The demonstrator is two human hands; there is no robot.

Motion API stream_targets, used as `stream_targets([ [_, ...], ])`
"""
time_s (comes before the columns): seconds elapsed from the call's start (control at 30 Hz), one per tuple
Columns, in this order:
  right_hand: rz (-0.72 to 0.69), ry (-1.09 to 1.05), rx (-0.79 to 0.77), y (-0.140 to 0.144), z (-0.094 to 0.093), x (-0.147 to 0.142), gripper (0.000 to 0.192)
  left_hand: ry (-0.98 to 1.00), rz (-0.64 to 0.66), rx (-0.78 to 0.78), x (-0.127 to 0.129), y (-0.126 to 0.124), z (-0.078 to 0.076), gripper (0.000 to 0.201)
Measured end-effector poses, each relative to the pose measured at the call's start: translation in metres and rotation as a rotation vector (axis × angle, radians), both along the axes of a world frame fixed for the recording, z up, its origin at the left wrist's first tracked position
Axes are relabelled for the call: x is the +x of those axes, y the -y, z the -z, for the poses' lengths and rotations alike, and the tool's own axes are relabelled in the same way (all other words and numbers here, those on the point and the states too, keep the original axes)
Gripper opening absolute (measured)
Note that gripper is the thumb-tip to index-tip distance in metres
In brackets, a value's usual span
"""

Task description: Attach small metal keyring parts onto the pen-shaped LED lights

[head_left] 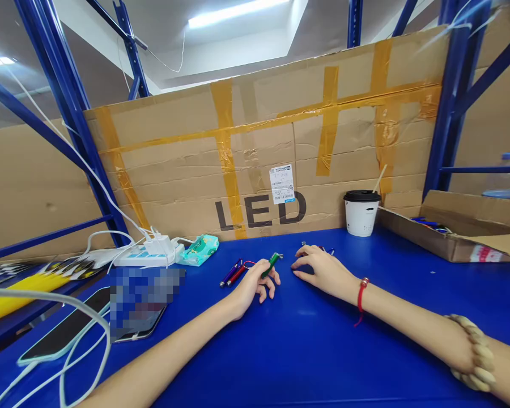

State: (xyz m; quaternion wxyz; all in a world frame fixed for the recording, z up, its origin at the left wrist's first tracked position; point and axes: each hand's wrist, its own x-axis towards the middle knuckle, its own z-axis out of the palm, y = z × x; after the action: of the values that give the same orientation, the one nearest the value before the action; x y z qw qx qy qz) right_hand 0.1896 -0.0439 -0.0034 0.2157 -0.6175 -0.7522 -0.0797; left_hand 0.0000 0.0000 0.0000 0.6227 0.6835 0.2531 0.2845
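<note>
Left hand [255, 283] grip holds the green pen [272, 263], tip angled up-right; right hand [321, 269] rests flat.

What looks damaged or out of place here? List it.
The cardboard backboard is creased and patched with peeling tape strips. Tangled white cables sprawl over the phone. Otherwise nothing is spilled; the cup stands upright.

Bright, even illumination from a ceiling strip light [238, 11] at top centre, slightly overexposed. The glossy blue table [323, 351] carries a soft sheen and only faint shadows. Wide-angle distortion bows the rack posts [68, 90] at the edges. Focus is sharp throughout; one pixelated patch [147, 297] lies at left.
</note>
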Motion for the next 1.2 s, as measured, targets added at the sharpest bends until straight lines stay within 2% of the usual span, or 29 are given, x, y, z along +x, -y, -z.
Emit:
stream_targets([
  [0.23,-0.039,-0.02,0.016,-0.004,0.002,0.003,0.015,-0.039,-0.016,0.036,0.001,0.0,-0.001,0.034],
  [0.57,-0.026,-0.095,-0.012,-0.007,0.002,0.004,0.01,-0.114,-0.07,0.112,0.0,0.005,-0.004,0.035],
  [0.77,-0.021,-0.097,-0.048,-0.005,0.0,0.003,0.011,-0.168,-0.056,0.175,-0.001,0.007,-0.005,0.035],
  [0.9,-0.101,-0.187,0.095,-0.001,-0.005,-0.002,0.014,-0.195,-0.078,0.239,-0.002,0.009,-0.006,0.034],
  [1.03,-0.27,-0.342,0.274,0.007,-0.012,-0.014,0.017,-0.19,-0.03,0.275,-0.003,0.007,-0.003,0.034],
  [1.2,-0.52,-0.392,0.321,0.016,-0.015,-0.027,0.016,-0.173,0.052,0.303,-0.001,0.003,0.001,0.031],
])
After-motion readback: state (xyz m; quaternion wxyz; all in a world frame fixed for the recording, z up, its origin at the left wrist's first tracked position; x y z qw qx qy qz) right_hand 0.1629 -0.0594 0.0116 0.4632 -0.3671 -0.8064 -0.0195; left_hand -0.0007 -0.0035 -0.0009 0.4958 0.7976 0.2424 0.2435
